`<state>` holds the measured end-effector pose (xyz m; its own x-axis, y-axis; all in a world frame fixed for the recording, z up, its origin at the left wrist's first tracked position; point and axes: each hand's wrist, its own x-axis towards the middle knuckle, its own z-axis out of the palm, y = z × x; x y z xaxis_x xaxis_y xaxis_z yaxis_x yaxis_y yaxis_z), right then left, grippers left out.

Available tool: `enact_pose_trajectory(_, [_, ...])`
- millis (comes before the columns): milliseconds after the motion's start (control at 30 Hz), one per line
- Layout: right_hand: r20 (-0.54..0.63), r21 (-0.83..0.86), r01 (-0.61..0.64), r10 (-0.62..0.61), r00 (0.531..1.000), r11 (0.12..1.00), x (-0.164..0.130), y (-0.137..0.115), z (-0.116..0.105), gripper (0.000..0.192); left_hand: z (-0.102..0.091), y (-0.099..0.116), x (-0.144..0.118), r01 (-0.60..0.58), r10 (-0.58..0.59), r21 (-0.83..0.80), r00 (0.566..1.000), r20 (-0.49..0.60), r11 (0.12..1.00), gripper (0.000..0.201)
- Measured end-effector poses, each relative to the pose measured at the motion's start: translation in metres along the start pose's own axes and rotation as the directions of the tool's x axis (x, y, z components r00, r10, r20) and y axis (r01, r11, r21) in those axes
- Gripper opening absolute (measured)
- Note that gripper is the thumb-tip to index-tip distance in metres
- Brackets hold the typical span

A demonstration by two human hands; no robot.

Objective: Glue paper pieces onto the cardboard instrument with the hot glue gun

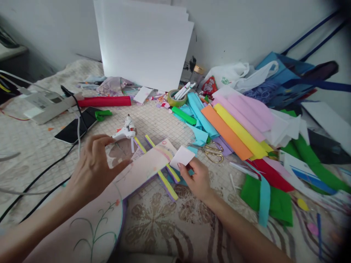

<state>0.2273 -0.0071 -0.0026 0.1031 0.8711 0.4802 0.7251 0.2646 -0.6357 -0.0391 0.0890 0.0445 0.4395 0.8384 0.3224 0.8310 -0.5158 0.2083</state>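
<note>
Nearest the camera: both forearms reach forward over a patterned cloth (164,215), and a pale strip with a purple underside (142,170) runs up between them.
Left hand (94,168): fingers spread and curved, thumb tip touching the strip's near edge; it grips nothing, only steadies the strip.
Glue gun (126,132): lies just beyond the left hand's fingertips, its cable trailing off to the left.
Yellow-and-purple sticks (161,175): lie crosswise beneath the strip, between the two hands.
Right hand (196,179): pinched on a small white paper piece (182,156), held just off the strip's far end.
Scissors (214,151): just beyond the right hand, before a fan of coloured foam sheets (236,128).
Step in hand: seemingly fitting the white piece to the strip.
Next move calls for: likely a steady strip and square placement of the piece.
</note>
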Motion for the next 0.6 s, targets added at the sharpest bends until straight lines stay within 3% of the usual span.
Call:
enact_pose_trajectory(67, [0.002,-0.005,0.006,-0.006,1.000,1.000,0.001,0.000,0.000,0.012,0.001,0.005,-0.009,-0.059,0.063,-0.039,0.991,0.121,0.998,0.047])
enact_pose_trajectory(200, [0.000,0.007,0.003,-0.003,1.000,1.000,0.002,-0.001,-0.001,0.008,0.012,0.016,-0.026,-0.164,0.185,-0.092,0.937,0.296,0.982,0.066])
enact_pose_trajectory(367, [-0.023,-0.035,0.032,-0.032,0.999,0.999,0.004,-0.004,-0.001,0.012,0.024,0.022,-0.031,-0.200,0.217,-0.086,0.929,0.300,0.976,0.081])
enact_pose_trajectory(600, [-0.008,-0.101,0.052,-0.054,0.999,0.993,0.002,-0.007,0.002,0.017,0.025,0.026,-0.032,-0.179,0.202,-0.101,0.929,0.310,0.979,0.069])
